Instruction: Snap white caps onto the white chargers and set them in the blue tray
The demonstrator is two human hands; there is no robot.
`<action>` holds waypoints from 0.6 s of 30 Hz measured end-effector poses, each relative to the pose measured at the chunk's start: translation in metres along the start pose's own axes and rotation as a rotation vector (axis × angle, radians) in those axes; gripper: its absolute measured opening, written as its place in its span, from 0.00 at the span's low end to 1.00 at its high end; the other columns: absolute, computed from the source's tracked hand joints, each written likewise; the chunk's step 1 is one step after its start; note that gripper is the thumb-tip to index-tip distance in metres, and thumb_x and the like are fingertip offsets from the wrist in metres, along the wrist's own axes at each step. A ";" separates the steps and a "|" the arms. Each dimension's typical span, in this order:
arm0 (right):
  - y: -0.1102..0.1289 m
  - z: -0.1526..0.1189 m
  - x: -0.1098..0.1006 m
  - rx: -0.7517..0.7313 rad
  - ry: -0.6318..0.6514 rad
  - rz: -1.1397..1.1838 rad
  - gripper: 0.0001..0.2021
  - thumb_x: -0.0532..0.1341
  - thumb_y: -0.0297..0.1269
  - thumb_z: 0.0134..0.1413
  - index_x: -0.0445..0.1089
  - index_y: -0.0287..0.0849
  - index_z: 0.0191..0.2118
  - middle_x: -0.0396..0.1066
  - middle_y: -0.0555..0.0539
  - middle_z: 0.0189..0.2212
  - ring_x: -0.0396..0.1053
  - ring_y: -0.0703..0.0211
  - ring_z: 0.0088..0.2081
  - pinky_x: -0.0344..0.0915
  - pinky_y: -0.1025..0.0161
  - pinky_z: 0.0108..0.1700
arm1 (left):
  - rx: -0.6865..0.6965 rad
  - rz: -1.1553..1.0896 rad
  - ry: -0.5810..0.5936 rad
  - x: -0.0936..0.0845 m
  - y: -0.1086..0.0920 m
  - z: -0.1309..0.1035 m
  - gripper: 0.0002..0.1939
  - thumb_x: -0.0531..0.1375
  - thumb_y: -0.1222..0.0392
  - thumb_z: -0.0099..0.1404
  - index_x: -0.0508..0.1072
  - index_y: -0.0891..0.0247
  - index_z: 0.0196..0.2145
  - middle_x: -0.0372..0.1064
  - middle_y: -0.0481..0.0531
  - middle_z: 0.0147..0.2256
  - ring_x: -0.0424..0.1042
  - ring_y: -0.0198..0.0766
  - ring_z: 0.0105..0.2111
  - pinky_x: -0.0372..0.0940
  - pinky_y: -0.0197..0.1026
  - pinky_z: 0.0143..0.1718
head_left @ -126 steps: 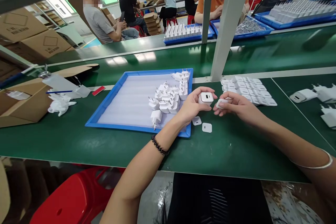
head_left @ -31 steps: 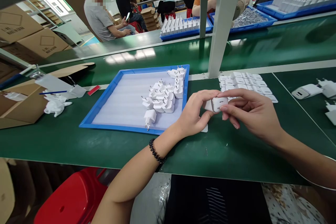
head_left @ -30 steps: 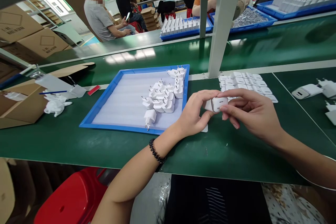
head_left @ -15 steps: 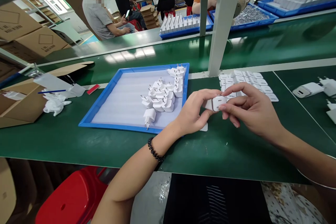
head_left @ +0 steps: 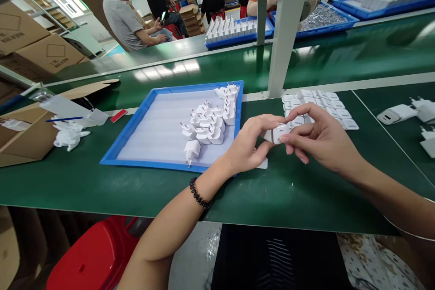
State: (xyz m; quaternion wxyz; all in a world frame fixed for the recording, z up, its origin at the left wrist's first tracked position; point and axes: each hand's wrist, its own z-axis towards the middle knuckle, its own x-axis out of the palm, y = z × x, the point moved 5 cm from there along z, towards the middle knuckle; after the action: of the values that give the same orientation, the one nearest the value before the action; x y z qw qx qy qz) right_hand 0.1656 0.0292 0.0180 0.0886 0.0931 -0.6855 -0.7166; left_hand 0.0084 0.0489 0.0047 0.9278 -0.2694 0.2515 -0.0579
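A white charger with a port on its face is held between both hands above the green table. My left hand grips its left side, thumb below and fingers above. At its right side, the thumb and fingertips of my right hand pinch the edge. Left of the hands, a blue-rimmed tray holds several white plugs with metal pins, grouped at its right side. Behind my right hand lie rows of small white pieces. A flat white piece shows partly under my left hand.
White chargers lie at the far right. An open cardboard box, a white crumpled item and a red piece are at left. A metal post rises behind my hands. People sit beyond; a red stool stands below.
The view has shifted very slightly. Both hands keep their hold on the charger, with hardly any visible movement.
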 end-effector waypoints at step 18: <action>-0.007 0.007 -0.004 0.070 0.033 -0.055 0.22 0.73 0.46 0.50 0.57 0.48 0.37 0.60 0.63 0.12 0.55 0.70 0.13 0.49 0.71 0.16 | -0.120 -0.167 -0.001 0.005 0.002 0.002 0.13 0.61 0.65 0.67 0.62 0.59 0.47 0.73 0.58 0.51 0.74 0.42 0.51 0.70 0.44 0.43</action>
State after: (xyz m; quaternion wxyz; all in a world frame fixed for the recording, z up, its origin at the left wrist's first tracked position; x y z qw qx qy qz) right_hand 0.1677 0.0370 0.0115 0.0770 0.1265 -0.7057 -0.6928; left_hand 0.0132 0.0507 0.0030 0.9020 -0.3447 0.2308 -0.1194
